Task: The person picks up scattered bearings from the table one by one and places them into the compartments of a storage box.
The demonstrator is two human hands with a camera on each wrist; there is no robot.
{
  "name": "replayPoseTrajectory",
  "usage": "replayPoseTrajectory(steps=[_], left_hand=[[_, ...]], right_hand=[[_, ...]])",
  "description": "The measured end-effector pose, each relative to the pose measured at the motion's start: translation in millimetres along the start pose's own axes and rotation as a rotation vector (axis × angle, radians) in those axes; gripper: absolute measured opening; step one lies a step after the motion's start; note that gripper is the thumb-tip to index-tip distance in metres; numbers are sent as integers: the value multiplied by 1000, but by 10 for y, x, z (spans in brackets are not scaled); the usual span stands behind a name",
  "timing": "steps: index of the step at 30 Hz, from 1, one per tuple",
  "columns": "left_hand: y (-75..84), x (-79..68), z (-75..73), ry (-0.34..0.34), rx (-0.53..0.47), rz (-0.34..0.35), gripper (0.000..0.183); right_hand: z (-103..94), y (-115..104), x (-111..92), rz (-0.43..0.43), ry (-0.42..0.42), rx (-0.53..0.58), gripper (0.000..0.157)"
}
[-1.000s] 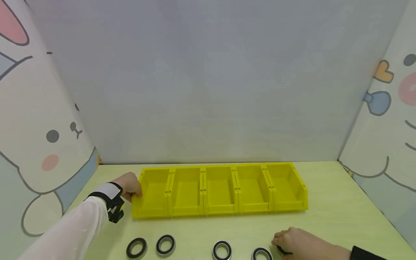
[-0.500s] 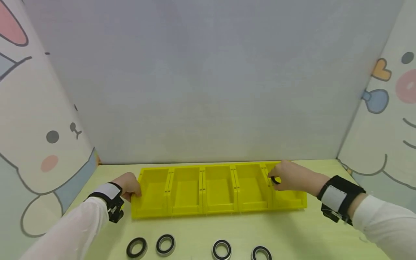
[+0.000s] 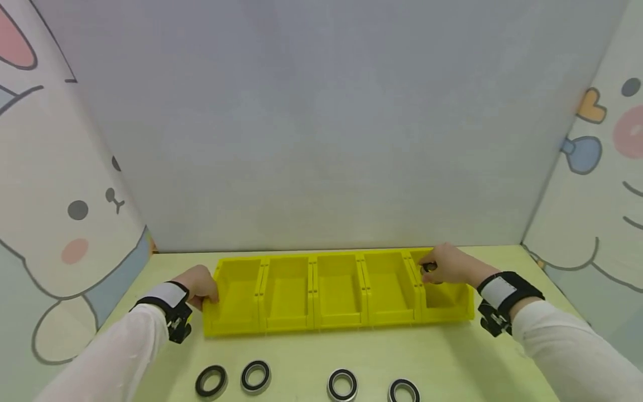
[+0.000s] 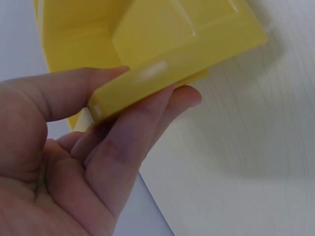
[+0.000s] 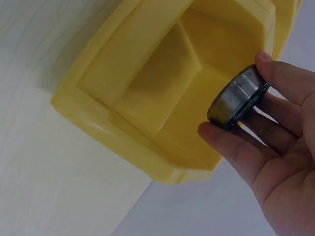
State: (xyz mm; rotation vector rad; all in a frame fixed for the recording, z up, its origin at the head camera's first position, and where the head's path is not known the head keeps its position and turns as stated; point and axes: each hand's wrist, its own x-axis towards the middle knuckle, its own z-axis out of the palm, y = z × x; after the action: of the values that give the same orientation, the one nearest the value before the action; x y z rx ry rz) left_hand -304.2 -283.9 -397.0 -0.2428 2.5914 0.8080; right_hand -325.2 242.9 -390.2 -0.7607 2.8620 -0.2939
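A row of joined yellow bins [image 3: 341, 320] stands on the table in the head view. My left hand [image 3: 199, 286] grips the left side wall of the leftmost bin, thumb inside and fingers outside, as the left wrist view shows. Over the rightmost bin [image 5: 113, 123], my right hand [image 3: 449, 265] pinches a ball bearing [image 5: 238, 96] between thumb and fingers. The bearing is a metal ring with a dark face, held tilted at the bin's opening. Its far side is hidden by the fingers.
Several more bearings lie on the table in front of the bins: two at left [image 3: 211, 382] [image 3: 255, 377], one near the middle [image 3: 342, 385] and one further right [image 3: 404, 391]. A grey wall [image 3: 321, 139] rises behind, with cartoon-printed panels at both sides.
My right hand has picked a bearing off the table at the right front and carried it forward to the rightmost bin. My left hand has stayed on the leftmost bin.
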Motion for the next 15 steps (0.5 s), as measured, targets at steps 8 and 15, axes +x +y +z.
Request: replayPoseTrajectory(steps=[8,15], left_hand=[[29,-7,-25,-19,-16,-2,24],[0,-13,-15,-17,-23,-11,24]], right_hand=[[438,190,72,-41,91,-4,9],[623,169,109,26,146,-23,9]])
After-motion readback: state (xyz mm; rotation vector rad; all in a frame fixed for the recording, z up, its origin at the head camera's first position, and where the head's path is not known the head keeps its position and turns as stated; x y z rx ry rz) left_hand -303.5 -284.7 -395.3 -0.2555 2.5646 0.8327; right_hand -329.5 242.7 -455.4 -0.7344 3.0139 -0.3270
